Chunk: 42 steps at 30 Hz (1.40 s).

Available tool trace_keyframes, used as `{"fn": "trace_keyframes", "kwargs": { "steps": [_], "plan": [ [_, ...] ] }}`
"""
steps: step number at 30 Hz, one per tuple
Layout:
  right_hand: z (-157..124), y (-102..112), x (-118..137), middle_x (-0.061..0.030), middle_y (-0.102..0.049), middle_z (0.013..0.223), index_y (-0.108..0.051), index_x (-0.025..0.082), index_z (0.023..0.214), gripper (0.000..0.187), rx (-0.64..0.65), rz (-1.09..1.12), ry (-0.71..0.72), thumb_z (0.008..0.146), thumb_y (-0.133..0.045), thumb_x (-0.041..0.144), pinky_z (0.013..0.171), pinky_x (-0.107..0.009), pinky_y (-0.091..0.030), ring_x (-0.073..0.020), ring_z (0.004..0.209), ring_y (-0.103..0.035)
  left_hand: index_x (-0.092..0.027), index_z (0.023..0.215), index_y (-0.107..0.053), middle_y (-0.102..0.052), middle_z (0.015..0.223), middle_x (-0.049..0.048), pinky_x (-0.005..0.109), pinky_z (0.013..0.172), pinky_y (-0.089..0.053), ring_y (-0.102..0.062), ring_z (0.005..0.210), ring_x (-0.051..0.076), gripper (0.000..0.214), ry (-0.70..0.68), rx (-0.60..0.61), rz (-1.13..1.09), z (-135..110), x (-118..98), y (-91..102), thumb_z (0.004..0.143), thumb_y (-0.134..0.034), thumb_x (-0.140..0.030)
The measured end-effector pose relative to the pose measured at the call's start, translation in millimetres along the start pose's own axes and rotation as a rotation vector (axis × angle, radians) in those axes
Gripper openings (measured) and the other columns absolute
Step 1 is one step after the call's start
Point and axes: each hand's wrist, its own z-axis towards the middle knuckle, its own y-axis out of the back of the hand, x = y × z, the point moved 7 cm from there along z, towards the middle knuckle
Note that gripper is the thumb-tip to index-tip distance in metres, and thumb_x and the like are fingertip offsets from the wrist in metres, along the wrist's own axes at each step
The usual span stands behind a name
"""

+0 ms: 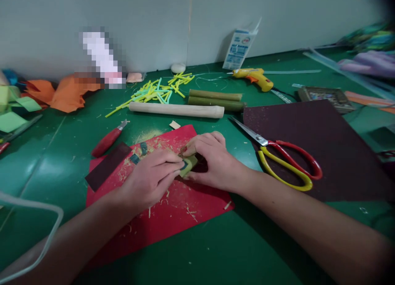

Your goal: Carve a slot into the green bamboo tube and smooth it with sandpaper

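A short piece of green bamboo (190, 165) is held over a red sheet (182, 202), low above its middle. My right hand (212, 159) grips the bamboo between thumb and fingers. At its near end, my left hand (154, 174) pinches a small dark scrap (184, 164), which looks like sandpaper, against the bamboo's opening; the fingers partly hide it. Shavings and fine dust lie over the sheet around both hands. Two more dark scraps (143, 148) rest just beyond my left hand, and a dark brown sandpaper strip (108, 165) lies to the left.
A red-handled cutter (109, 141) lies at the left. Scissors (277, 155) rest on a large dark sheet (345, 161) at the right. Behind are a pale stick (175, 110), green bamboo lengths (216, 99), yellow straw pieces (148, 91), a glue gun (254, 78) and a carton (240, 48).
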Motion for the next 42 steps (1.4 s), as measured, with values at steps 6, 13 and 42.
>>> {"fn": "trace_keyframes", "kwargs": {
  "steps": [6, 13, 42],
  "plan": [
    [0.1, -1.0, 0.3, -0.0025, -0.059, 0.095, -0.055, 0.023, 0.09, 0.032, 0.017, 0.002, -0.005, 0.068, -0.07, 0.04, 0.084, -0.038, -0.027, -0.0219, 0.094, -0.05, -0.016, 0.1, -0.064, -0.067, 0.099, 0.0069, 0.03, 0.082, -0.051, -0.062, 0.09, 0.016, 0.02, 0.021, -0.014, -0.013, 1.7, 1.7, -0.4, 0.088, -0.05, -0.012],
    [-0.4, 0.3, 0.9, -0.003, -0.06, 0.095, -0.055, 0.022, 0.09, 0.033, 0.007, 0.003, -0.002, 0.067, -0.071, 0.041, 0.085, -0.039, -0.027, -0.022, 0.094, -0.05, -0.014, 0.102, -0.065, -0.066, 0.098, 0.0079, 0.03, 0.081, -0.05, -0.061, 0.09, 0.016, 0.02, 0.052, -0.006, 0.01, -1.4, 2.6, 0.7, 0.087, -0.052, -0.01],
    [0.7, -1.2, -0.4, -0.0029, -0.06, 0.095, -0.055, 0.023, 0.09, 0.032, 0.012, -0.005, -0.001, 0.069, -0.07, 0.04, 0.085, -0.04, -0.028, -0.0225, 0.095, -0.05, -0.015, 0.097, -0.066, -0.067, 0.097, 0.007, 0.03, 0.079, -0.051, -0.062, 0.089, 0.016, 0.018, 0.014, -0.001, 0.008, 2.1, 0.1, -0.8, 0.088, -0.05, -0.013]
  ]
}}
